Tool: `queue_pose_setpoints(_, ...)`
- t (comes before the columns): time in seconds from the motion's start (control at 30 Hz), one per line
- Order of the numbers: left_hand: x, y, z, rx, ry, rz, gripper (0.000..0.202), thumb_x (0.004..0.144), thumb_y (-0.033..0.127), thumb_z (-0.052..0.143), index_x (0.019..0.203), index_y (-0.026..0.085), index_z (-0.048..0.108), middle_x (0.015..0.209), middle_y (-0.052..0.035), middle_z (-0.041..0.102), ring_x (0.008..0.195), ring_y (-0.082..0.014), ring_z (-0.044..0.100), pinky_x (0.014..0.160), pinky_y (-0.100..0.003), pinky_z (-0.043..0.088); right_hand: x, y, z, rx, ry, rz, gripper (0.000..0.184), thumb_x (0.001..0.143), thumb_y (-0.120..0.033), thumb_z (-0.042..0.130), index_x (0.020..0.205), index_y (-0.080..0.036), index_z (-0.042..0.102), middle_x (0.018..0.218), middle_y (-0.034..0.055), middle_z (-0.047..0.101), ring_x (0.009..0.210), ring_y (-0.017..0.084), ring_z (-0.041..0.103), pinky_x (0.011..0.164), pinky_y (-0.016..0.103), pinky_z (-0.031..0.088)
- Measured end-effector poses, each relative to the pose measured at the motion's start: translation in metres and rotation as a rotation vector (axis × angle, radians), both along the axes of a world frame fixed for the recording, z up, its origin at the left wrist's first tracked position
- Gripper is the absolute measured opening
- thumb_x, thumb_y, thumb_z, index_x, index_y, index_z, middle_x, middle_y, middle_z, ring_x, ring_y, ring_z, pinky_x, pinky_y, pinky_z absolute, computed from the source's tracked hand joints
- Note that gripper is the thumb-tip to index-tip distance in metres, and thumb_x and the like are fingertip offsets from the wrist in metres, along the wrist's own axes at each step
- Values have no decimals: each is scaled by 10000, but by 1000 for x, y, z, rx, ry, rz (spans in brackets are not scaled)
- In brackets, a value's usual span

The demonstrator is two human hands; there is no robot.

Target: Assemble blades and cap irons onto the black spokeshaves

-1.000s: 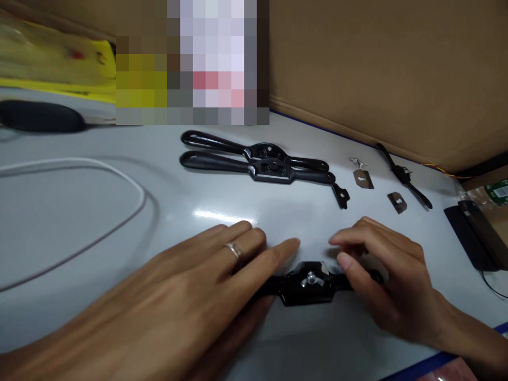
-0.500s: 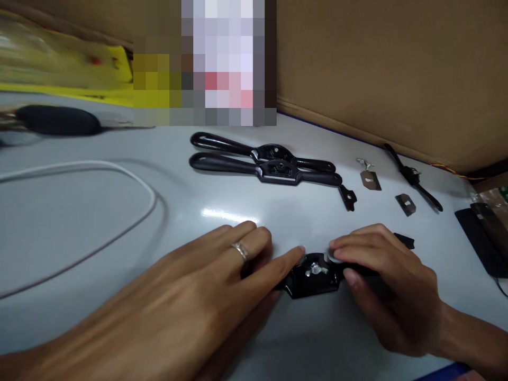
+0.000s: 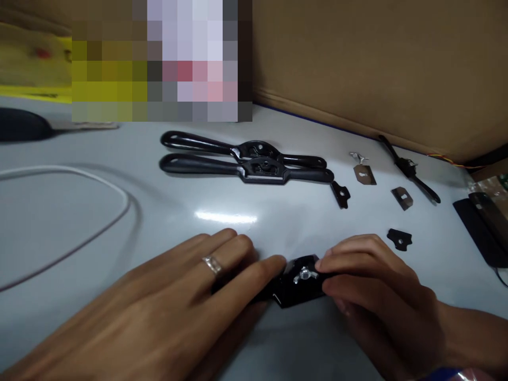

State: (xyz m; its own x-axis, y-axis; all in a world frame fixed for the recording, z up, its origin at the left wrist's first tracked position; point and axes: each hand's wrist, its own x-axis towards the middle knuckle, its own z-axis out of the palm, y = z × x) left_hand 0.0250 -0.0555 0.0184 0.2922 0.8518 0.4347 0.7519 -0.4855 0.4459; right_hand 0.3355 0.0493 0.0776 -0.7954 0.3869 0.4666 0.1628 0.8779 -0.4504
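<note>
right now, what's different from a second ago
The right hand's thumb and forefinger, apart before, have drawn in onto the right side of the black tool. The small black plate, out of view then, now shows in full. The left hand stays on the tool's left part; the two tools behind lie as before.

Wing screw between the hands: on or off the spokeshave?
On: the wing screw sits mid-body on the black spokeshave; its tightness cannot be told.
</note>
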Motion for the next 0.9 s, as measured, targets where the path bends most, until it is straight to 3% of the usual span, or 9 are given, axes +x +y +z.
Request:
queue_pose_setpoints(0.17,-2,-2,2,-62,86,-16,368,1324,288,488,1485,359,811,1095,-44,745,879,-256,690,692,-400,493,2,-5,8,-67,-50,7,238,1186,-37,738,1326,-223,793,1236,118,952,1128,248,927,1000,358,829)
queue_pose_setpoints(0.37,1,5,7,-35,44,-58,374,1280,212,507,1440,345,818,1100,-14,745,879,-230,694,733,-378,522,-4,-1,2,-71,-33,-38,435,1133,-32,692,1531,-202,736,1255,114,931,999,260,871,889,428,794)
queue_pose_setpoints(0.43,0,4,7,-43,53,-53,396,1275,206,490,1464,348,808,1105,-18,742,895,-237,694,746,-373,534,-6,5,1,-44,-83,-16,400,1146,-81,701,1529,-192,736,1233,112,921,960,257,847,851,420,765)
queue_pose_setpoints(0.53,-2,2,6,-55,55,-59,472,1223,159,483,1521,359,789,1121,-34,739,926,-256,702,770,-388,558,-4,10,1,-26,-106,-5,402,1126,-23,637,1458,-208,766,1135,71,879,904,218,810,801,357,713)
queue_pose_setpoints(0.7,-8,7,8,5,140,-43,524,1154,152,516,1572,335,775,1238,-73,747,1041,-293,685,837,-427,563,0,11,-2,-34,-119,17,403,1180,-64,649,1550,-180,756,1219,102,892,978,220,833,865,357,741)
queue_pose_setpoints(0.8,-14,17,12,55,150,-11,511,1204,129,504,1526,373,816,1248,-39,739,1027,-276,670,872,-432,513,-1,12,-4,12,-135,-29,533,1156,-31,619,1648,-198,737,1315,129,927,1055,264,865,908,424,774)
queue_pose_setpoints(0.9,-18,25,16,77,132,4,508,1234,125,501,1511,403,824,1233,-5,722,1021,-260,651,892,-427,487,-5,14,-3,86,-156,-103,584,1091,50,582,1569,-197,812,1295,127,939,1064,273,874,918,432,781)
